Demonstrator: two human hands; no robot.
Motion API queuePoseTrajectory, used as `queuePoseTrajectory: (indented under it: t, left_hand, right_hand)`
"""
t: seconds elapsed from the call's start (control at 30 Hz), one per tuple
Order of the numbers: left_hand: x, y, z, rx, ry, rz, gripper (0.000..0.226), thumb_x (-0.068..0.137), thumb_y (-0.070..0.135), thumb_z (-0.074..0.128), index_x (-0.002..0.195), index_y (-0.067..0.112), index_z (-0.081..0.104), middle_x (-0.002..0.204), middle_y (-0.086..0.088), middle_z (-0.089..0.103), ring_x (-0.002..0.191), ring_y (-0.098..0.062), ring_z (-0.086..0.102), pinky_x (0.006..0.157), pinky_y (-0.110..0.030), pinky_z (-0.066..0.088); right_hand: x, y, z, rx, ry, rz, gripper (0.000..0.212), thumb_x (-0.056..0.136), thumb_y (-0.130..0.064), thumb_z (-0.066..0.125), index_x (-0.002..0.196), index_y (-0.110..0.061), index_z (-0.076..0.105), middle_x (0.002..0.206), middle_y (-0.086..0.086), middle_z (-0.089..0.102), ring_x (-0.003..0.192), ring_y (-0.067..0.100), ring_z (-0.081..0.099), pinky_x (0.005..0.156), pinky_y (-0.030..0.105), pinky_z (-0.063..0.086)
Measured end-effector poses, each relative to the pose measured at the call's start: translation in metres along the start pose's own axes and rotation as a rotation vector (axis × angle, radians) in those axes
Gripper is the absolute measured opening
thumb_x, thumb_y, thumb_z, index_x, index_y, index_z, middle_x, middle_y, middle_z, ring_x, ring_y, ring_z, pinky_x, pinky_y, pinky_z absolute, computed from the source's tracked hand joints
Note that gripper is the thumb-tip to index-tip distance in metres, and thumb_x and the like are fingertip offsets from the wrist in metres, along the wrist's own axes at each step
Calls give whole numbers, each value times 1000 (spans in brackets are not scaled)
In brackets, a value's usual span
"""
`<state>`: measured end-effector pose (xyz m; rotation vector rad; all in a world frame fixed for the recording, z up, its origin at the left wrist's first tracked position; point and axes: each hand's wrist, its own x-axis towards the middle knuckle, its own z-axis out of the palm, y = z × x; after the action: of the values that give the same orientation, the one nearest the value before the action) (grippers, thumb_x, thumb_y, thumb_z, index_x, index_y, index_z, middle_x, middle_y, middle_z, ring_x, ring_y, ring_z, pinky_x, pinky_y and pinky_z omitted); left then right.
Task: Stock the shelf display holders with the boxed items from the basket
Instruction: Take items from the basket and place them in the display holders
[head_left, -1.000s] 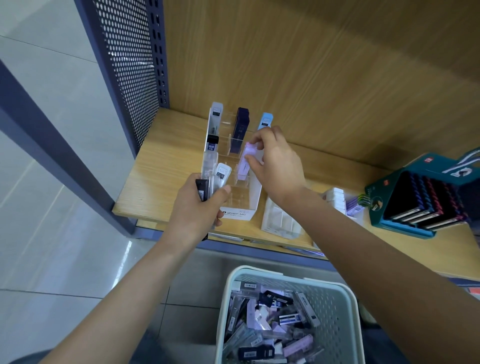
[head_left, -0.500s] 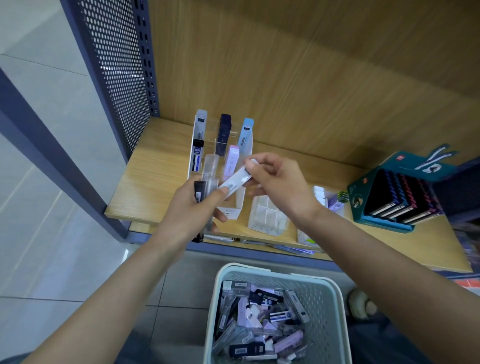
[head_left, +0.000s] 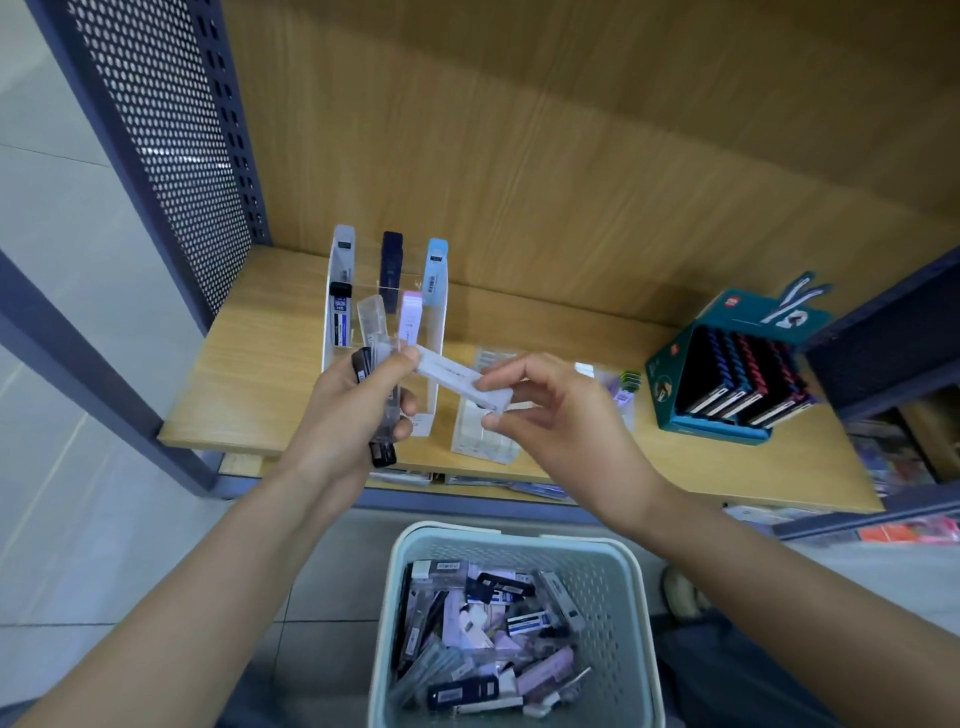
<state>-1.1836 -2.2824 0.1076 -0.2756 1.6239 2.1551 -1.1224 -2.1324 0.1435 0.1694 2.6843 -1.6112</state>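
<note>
Mid-placing: your right hand (head_left: 561, 421) pinches 1 white box (head_left: 457, 382) by its end above the shelf (head_left: 260, 374), and your left hand (head_left: 353, 415) grips a bundle of dark boxes (head_left: 382, 452), thumb touching the white one. Next, probably stand it upright in a free slot of the clear holder (head_left: 439, 332).

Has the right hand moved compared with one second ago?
Yes. The right hand has drawn back from the clear holder toward the front edge of the shelf, rightward, now pinching a white box.
</note>
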Motion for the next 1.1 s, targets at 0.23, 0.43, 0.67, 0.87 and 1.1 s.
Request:
queuePoseTrajectory:
  t: [0.23,0.43,0.67,0.87,1.1]
  left_hand:
    - [6,-4,9,52,39,84,9,91,15,57,85,13,64,72,-6,54,47,-8,42,41,-18,35]
    - [14,-10,-1,240,78,139,26,90,24,61,106,4,57,81,-18,62,42,-4,48,39,-18,39]
    - [27,-11,-23,266,137,120,16,89,27,61,91,13,54,72,-7,56,40,-4,46,38,-17,38]
    - [31,-11,-31,255,122,79,15,88,27,62,89,14,54,70,0,56,40,-4,46,38,-17,38]
    - [34,-10,-35,247,116,64,14,88,27,62,90,14,55,69,1,57,41,-4,47,38,-17,38]
  right_hand:
    - [-2,0,4,290,-6,229,23,87,-9,63,105,-17,51,89,1,63,67,10,62,70,23,52]
    - [25,14,-8,190,222,89,15,85,-7,66,90,-19,59,80,3,62,71,10,57,66,17,51]
    - [64,25,-7,-91,305,-63,13,87,-13,66,91,-25,61,84,-6,65,77,14,61,76,28,55]
    - [104,26,11,-305,287,-154,15,91,-14,61,103,-18,54,80,-18,55,75,-2,56,71,16,48]
    - [132,35,32,-568,129,-155,9,91,-12,58,99,-12,58,90,-6,58,82,16,59,78,40,51]
